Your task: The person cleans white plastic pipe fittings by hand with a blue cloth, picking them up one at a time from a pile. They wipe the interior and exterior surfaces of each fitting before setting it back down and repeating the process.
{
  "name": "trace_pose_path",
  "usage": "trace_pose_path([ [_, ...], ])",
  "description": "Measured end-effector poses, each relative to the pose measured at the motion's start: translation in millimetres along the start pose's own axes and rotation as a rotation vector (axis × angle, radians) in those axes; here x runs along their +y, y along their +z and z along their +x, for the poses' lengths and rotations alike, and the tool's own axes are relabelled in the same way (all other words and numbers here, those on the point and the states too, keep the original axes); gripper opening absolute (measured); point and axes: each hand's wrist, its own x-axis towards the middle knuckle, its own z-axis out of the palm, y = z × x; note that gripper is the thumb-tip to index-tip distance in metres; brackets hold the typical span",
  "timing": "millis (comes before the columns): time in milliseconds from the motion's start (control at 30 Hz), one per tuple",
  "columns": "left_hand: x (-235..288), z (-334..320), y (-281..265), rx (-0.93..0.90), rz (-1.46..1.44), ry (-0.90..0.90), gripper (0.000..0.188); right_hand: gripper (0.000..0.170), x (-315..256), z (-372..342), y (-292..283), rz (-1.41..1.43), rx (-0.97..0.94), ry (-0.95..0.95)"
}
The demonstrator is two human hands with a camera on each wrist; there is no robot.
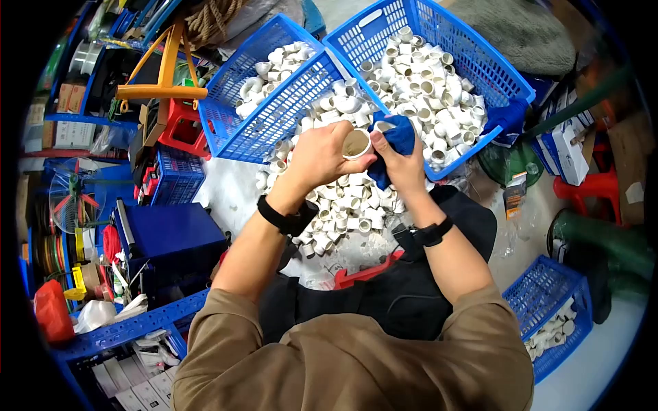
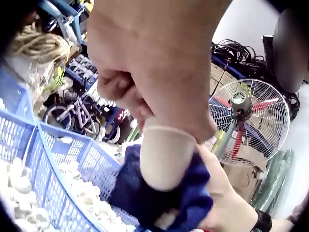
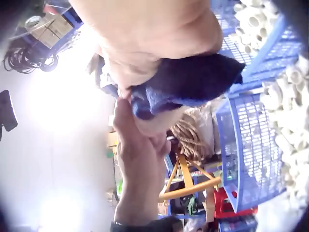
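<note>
In the head view my left hand (image 1: 319,156) grips a white plastic pipe fitting (image 1: 356,143), its round mouth facing up toward me. My right hand (image 1: 407,170) holds a dark blue cloth (image 1: 403,135) against the far side of the fitting, thumb on top. From the left wrist, the smooth curved body of the fitting (image 2: 166,159) shows in front of the bunched cloth (image 2: 126,179). The right wrist view has the cloth (image 3: 198,79) bunched under my right palm, covering part of the fitting. Below both hands lies a loose pile of similar white fittings (image 1: 349,205).
Two blue crates, one at back left (image 1: 264,140) and one at back right (image 1: 504,65), hold many white fittings. A smaller blue crate (image 1: 548,288) with fittings stands at lower right. Left are a yellow frame (image 1: 164,89), a red stool (image 1: 184,130) and a dark blue box (image 1: 171,229).
</note>
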Motion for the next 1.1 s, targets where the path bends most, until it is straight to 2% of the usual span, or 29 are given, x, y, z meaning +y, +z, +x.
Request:
trace_pose_path([
  [33,-4.7,2.7,-10.7,-0.055,-0.017,0.077,0.057,0.048,-8.6,4.7,-6.8,-0.072,-0.118,-0.017],
  [67,-7.0,4.3,-20.1,-0.156,-0.045,0.124,0.057,0.039,-15.4,6.2,-11.4,-0.149,-0.271,0.068],
  [100,-9.8,3.5,-23.9,-0.245,-0.108,0.141,0.059,0.039,-15.4,10.1,-19.3,-0.184,-0.468,0.24],
  [167,-7.5,-2.7,-25.6,-0.353,-0.294,0.13,0.055,0.038,-9.0,4.1,-13.2,-0.073,-0.524,0.302],
  [200,-8.2,-9.6,-23.8,-0.386,-0.431,0.043,0.055,0.039,-6.1,1.8,-11.0,-0.108,-0.495,0.34],
  [233,-12.6,-18.3,-21.5,-0.408,-0.587,-0.093,0.056,0.038,-19.3,3.2,-8.2,0.052,-0.541,0.52],
  [300,-37.3,-49.1,5.9,-0.277,-1.037,-0.317,0.058,0.038,-9.9,2.1,-2.4,0.159,-0.414,0.619],
  [333,-53.6,-69.5,32.6,-0.086,-1.279,-0.469,0.061,0.035,-19.3,0.6,3.1,0.235,-0.266,0.665],
  [367,-27.6,-63.6,34.2,0.251,-1.478,-0.83,0.063,0.038,-37.3,1.5,12.3,0.532,-0.186,0.775],
  [433,-59.3,-79.3,42.1,0.303,-1.514,-1.103,0.066,0.045,-6.2,13.2,-5.4,0.679,-0.3,0.79],
  [467,-81.6,-86.8,54.1,0.332,-1.548,-1.155,0.057,0.052,9.7,16.8,-7.3,0.713,-0.264,0.697],
  [500,-92.4,-90.3,55.3,0.365,-1.538,-1.148,0.054,0.053,0.4,19.3,-5.5,0.762,-0.222,0.7],
  [567,-136.8,-97.3,66.0,0.432,-1.497,-1.324,0.054,0.054,-15.3,20.6,2.6,0.829,-0.038,0.683],
  [600,-149.1,-91.6,60.4,0.542,-1.505,-1.416,0.051,0.052,-3.9,20.9,-6.2,0.852,-0.154,0.606],
  [633,-169.8,-87.6,52.9,0.587,-1.565,-1.349,0.049,0.049,-7.3,20.3,-5.1,0.87,-0.15,0.6],
  [700,-208.5,-68.8,32.1,0.658,-1.464,-1.237,0.049,0.045,-10.1,20.4,4.4,0.858,-0.036,0.587],
  [767,-262.8,-50.3,19.8,0.66,-1.453,-1.048,0.059,0.043,1.4,23.2,3.5,0.798,-0.09,0.593],
  [833,-230.2,-13.9,-32.4,0.654,-1.478,-1.171,0.069,0.04,-2.0,23.6,8.5,0.768,-0.14,0.626],
  [900,-255.6,-13.2,-29.1,0.58,-1.347,-1.075,0.078,0.041,2.3,26.2,12.0,0.773,-0.156,0.61],
  [933,-261.0,-15.7,-23.3,0.473,-1.283,-1.057,0.068,0.041,3.7,27.5,13.0,0.771,-0.148,0.614],
  [967,-281.9,-27.9,5.4,0.252,-1.132,-1.136,0.054,0.043,7.1,30.3,13.9,0.799,-0.123,0.605],
  [1033,-279.9,-37.3,36.8,0.08,-0.947,-1.193,0.037,0.044,9.2,32.9,12.5,0.823,-0.098,0.593],
  [1100,-270.8,-38.3,68.0,-0.034,-0.669,-1.139,0.037,0.048,11.2,33.6,7.8,0.945,-0.014,0.526],
])
